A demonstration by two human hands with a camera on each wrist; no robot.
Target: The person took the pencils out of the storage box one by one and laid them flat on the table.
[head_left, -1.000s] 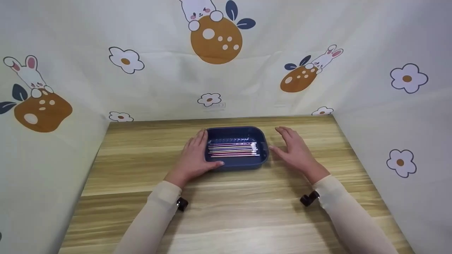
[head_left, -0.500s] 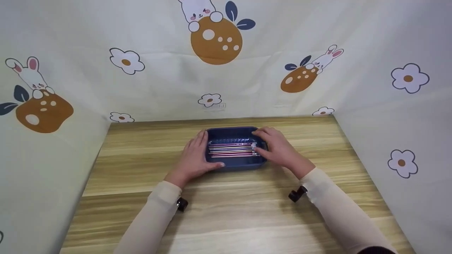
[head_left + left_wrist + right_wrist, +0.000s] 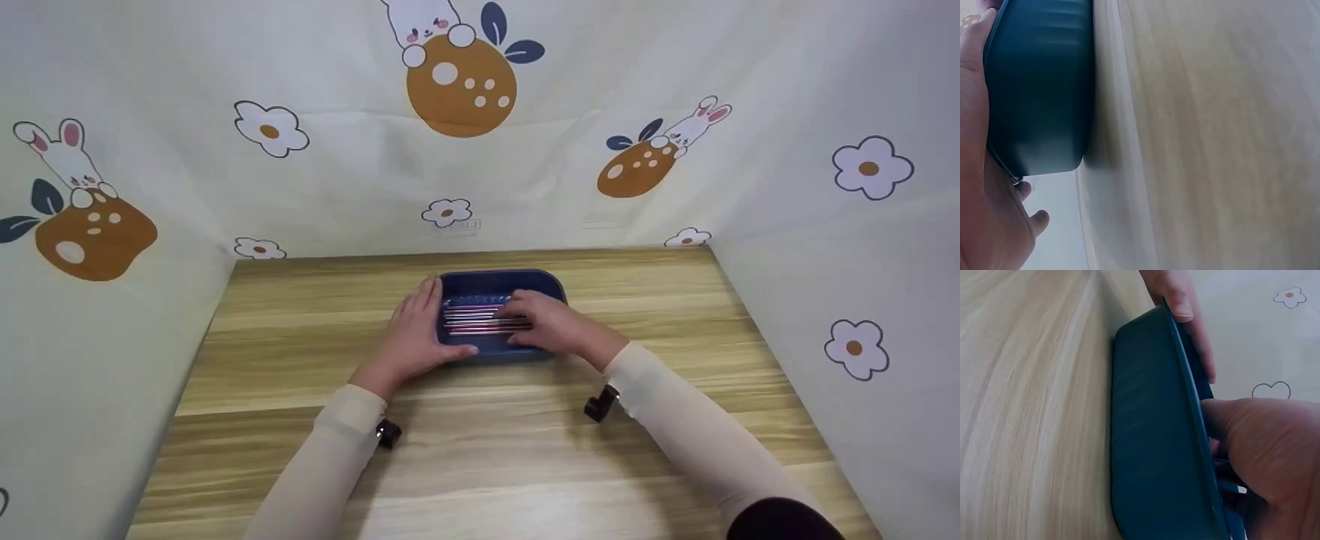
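Note:
A dark blue plastic bin (image 3: 499,280) stands on the table, long side across. Several slim pencils (image 3: 469,321) in pink, white and dark colours lie side by side along its floor. My left hand (image 3: 412,334) holds the bin's left end, the thumb over the near rim and the fingers along the end wall. My right hand (image 3: 551,322) reaches over the right end into the bin. Its fingers are bent down over the pencils' right part, with thumb and fingers apart. In the right wrist view the bin's wall (image 3: 1151,422) hides the fingertips of the right hand (image 3: 1275,455).
The wood-grain table (image 3: 480,450) extends in front of the bin and to both sides. A cream sheet (image 3: 337,187) with rabbits and flowers rises behind and at both sides. A small black wrist camera (image 3: 600,405) hangs under the right sleeve (image 3: 675,405).
The right hand has moved left, from beside the bin, over its right rim, and down onto the pencils. The left hand and the bin have stayed in place.

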